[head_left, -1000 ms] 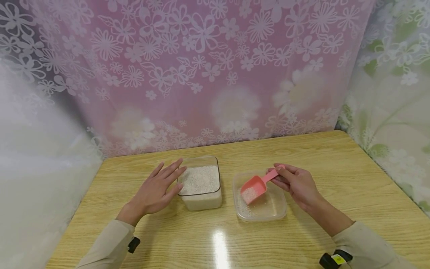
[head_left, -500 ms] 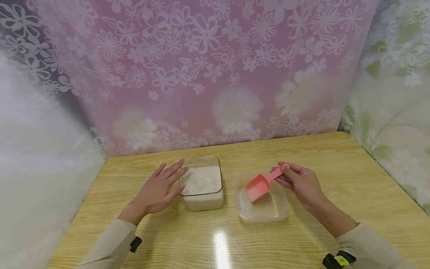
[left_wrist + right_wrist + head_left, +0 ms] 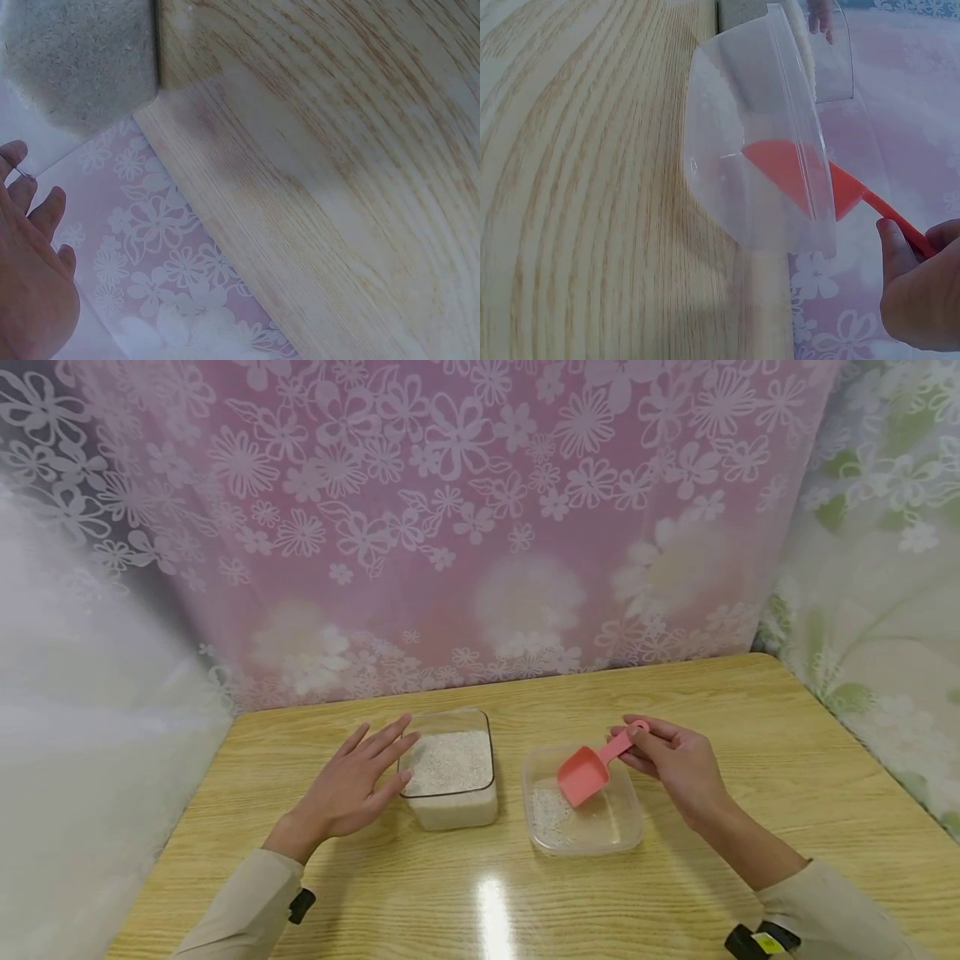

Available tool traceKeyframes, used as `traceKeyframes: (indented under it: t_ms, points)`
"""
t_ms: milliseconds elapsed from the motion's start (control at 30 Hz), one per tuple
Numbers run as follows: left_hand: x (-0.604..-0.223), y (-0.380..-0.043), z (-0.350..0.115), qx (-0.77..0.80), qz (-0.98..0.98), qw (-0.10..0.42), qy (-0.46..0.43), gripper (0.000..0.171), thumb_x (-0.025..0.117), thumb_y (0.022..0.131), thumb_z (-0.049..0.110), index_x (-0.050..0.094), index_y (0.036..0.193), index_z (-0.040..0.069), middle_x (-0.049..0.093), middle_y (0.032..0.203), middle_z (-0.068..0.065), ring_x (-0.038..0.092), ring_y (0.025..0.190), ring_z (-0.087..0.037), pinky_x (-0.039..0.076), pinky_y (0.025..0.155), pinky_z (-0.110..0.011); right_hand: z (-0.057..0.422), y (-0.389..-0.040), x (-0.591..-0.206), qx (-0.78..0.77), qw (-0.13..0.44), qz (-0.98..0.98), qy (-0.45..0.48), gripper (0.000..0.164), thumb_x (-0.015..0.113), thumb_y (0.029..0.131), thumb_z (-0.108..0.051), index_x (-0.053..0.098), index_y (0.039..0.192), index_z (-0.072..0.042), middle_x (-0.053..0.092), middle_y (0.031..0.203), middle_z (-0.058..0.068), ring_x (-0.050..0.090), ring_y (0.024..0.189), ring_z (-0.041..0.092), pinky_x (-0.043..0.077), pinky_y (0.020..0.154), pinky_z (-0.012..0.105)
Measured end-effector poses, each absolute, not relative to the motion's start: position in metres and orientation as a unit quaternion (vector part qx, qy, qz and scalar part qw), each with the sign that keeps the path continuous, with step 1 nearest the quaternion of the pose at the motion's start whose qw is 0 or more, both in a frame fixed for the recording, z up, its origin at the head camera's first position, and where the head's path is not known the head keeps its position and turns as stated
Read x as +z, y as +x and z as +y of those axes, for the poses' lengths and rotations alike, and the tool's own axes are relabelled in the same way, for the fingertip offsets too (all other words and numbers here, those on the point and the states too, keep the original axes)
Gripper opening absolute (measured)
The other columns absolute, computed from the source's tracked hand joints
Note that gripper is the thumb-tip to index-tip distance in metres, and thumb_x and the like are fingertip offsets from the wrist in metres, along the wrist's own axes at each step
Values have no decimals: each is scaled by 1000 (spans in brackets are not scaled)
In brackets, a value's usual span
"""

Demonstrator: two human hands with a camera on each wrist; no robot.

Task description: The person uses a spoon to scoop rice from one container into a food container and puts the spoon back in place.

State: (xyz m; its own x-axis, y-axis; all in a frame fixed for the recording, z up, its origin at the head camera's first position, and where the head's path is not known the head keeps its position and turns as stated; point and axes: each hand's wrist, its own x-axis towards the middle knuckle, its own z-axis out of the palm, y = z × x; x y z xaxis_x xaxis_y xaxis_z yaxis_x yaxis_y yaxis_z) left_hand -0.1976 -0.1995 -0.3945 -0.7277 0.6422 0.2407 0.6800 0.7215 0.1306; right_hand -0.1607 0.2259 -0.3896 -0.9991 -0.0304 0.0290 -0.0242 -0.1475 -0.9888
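Note:
A pink scoop (image 3: 583, 776) is tilted down over a shallow clear plastic container (image 3: 622, 837), its bowl partly inside. My right hand (image 3: 678, 768) pinches the scoop's handle between thumb and fingers; in the right wrist view the scoop (image 3: 795, 176) shows through the container wall. Some rice (image 3: 551, 814) lies in the left part of this container, and no grains show in the scoop. To the left stands a deeper clear box (image 3: 453, 814), filled well up with rice (image 3: 450, 762). My left hand (image 3: 348, 785) has its fingers spread, fingertips at that box's left rim.
Both containers stand side by side on a wood-grain table (image 3: 375, 893), a narrow gap between them. A pink floral curtain (image 3: 510, 527) hangs behind the table's back edge, with pale sheeting at both sides.
Rice that was in the scoop has slid out into the shallow container, where the pile looks larger. The right hand has drawn the scoop slightly right and up. The left hand stays put.

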Motion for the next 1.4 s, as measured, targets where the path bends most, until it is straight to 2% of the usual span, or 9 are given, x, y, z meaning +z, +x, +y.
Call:
traceKeyframes:
  t_ms: [400, 500, 600, 667, 1200, 1400]
  points:
    - [-394, -197, -199, -109, -923, 89, -358, 54, 38, 103, 43, 35, 150, 16, 19, 158, -1, 23, 141, -19, 5, 116, -45, 231, -158, -375, -796, -9, 603, -49, 53, 57, 97, -15, 40, 138, 13, 68, 111, 13, 65, 102, 19, 49, 86, 32]
    - [-394, -197, -199, -107, -923, 88, -359, 54, 38, 103, 43, 34, 151, 18, 19, 158, -1, 22, 142, -18, 5, 116, -45, 235, -160, -366, -829, -9, 556, -62, 40, 56, 98, -11, 50, 133, 7, 68, 111, 15, 65, 103, 21, 48, 87, 32]
    - [-393, -197, -199, -106, -923, 88, -360, 54, 37, 103, 43, 32, 151, 19, 19, 157, -2, 21, 142, -17, 5, 116, -44, 238, -164, -357, -858, -9, 509, -71, 26, 54, 97, -7, 63, 122, -1, 68, 110, 17, 65, 103, 23, 49, 87, 33]
    - [-393, -197, -199, -104, -922, 90, -361, 54, 37, 103, 43, 32, 151, 19, 20, 157, -3, 21, 142, -18, 5, 116, -45, 239, -167, -351, -872, -8, 484, -72, 23, 54, 97, -5, 67, 116, -3, 68, 109, 17, 65, 102, 25, 49, 87, 33]
    - [-393, -198, -200, -96, -923, 94, -362, 56, 38, 102, 44, 35, 150, 15, 19, 157, -2, 22, 141, -19, 6, 116, -46, 210, -187, -323, -902, -11, 427, -68, 19, 59, 94, -3, 65, 111, 3, 69, 102, 17, 67, 98, 24, 49, 87, 34]
    - [-391, -198, -200, -80, -923, 99, -362, 56, 35, 103, 45, 31, 151, 19, 19, 158, -2, 21, 142, -18, 7, 116, -46, 190, -197, -322, -907, 6, 420, -36, 17, 62, 93, -5, 63, 108, 4, 68, 104, 16, 67, 97, 24, 49, 89, 33]
